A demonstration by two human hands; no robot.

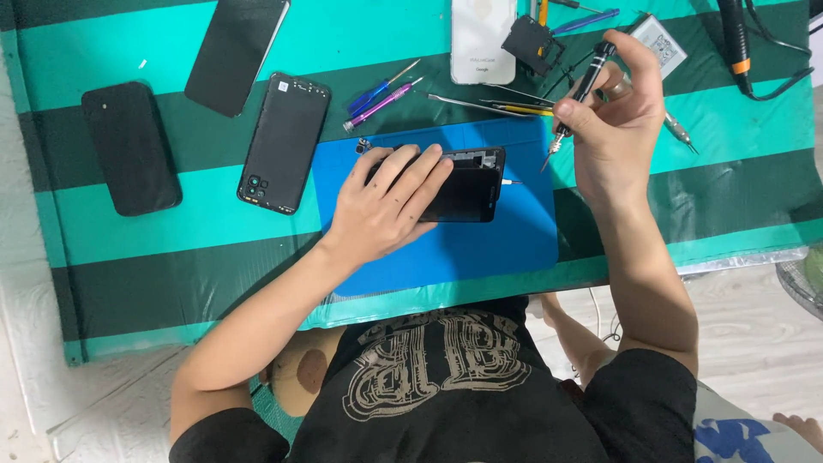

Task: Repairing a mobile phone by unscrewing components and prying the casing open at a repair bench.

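Your left hand (386, 206) lies flat on the opened black phone (467, 184), fingers spread across its left half and pressing it against the blue mat (514, 244); that grip is loose and open over the phone rather than closed around it. The phone sits roughly in the middle of the mat, its long side running left to right, with its bare inner frame showing along the upper edge.

Your right hand (613, 116) is raised above the mat's right edge, its grip closed on a slim black screwdriver (583, 90). Thumb and fingertips pinch the shaft, and the tool slants with its tip pointing down and to the left, near the phone's right end but apart from it.

The mat rests on a tabletop (171, 231) covered in green and teal stripes. To the left of the mat lies a black back cover (285, 141) with camera holes, farther left a black phone (131, 147) and another dark panel (236, 51) above. Behind the mat lie blue and pink pens (381, 94), tweezers (480, 105) and a white phone back (483, 39).
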